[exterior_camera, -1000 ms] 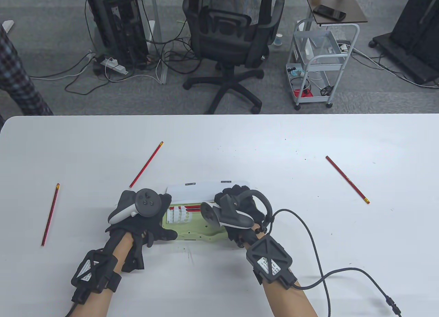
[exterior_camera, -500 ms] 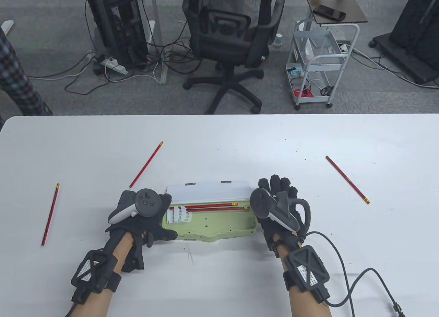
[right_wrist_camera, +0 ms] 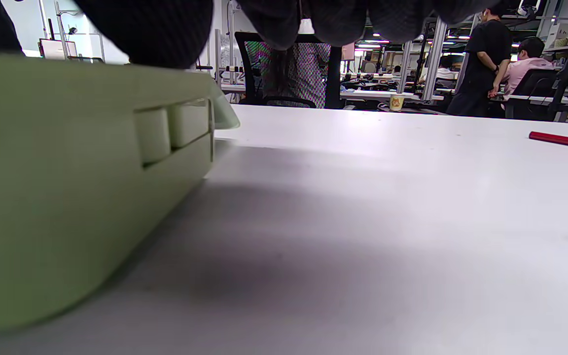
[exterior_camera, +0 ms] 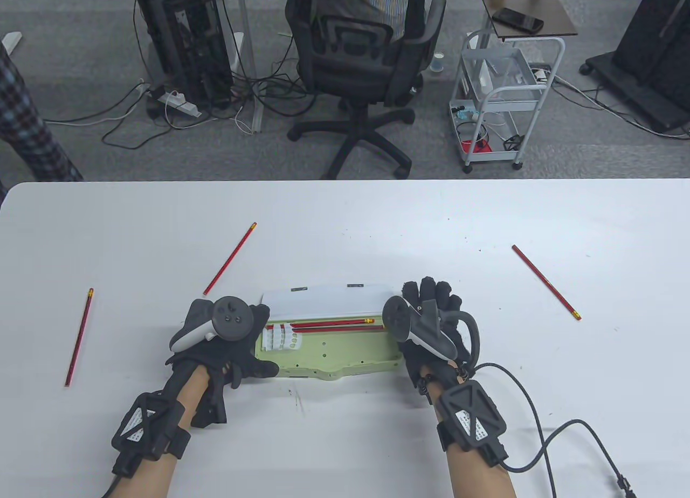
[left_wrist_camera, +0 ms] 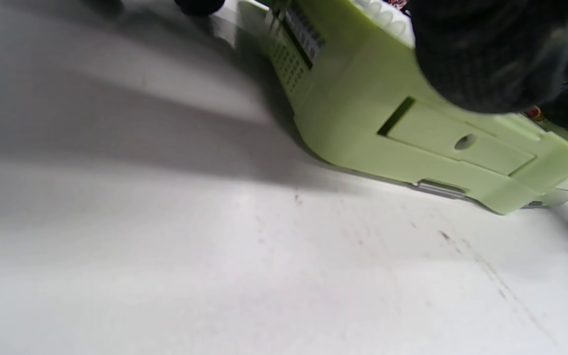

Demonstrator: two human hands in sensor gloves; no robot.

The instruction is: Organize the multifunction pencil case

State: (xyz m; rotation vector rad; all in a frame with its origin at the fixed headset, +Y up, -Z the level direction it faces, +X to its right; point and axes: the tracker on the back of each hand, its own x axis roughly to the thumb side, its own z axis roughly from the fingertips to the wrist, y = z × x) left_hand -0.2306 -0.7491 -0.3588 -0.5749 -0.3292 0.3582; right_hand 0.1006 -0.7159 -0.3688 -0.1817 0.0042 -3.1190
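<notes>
The pencil case [exterior_camera: 331, 352], pale green with its white lid [exterior_camera: 329, 299] swung open toward the far side, lies at the near centre of the white table [exterior_camera: 377, 228]. From my remote station I count two red pencils [exterior_camera: 334, 325] lying side by side along the far edge of its tray, with a white ribbed insert [exterior_camera: 280, 339] at the tray's left end. The left wrist view shows the case's near wall [left_wrist_camera: 412, 143] with a recessed panel and a small hole (the frame is blurred, so finer detail is not legible).

My left hand [exterior_camera: 226, 347] holds the case's left end, thumb laid along the near edge and the fingers curled over the far side. My right hand [exterior_camera: 431, 325] sits at the case's right end with fingers extended toward the far side; the right wrist view shows gloved fingertips [right_wrist_camera: 156, 29] above the top of the case, but I cannot tell whether they grip it or merely rest against it.

Three loose red pencils lie apart from the case: one [exterior_camera: 230, 258] just beyond its far-left corner, one [exterior_camera: 79, 336] near the left edge of the table, and one [exterior_camera: 545, 281] well off to the right. A black cable [exterior_camera: 544, 412] trails from the right wrist across the near right of the table.

Beyond the far edge stand an office chair [exterior_camera: 361, 61] and a small white cart [exterior_camera: 504, 99].
</notes>
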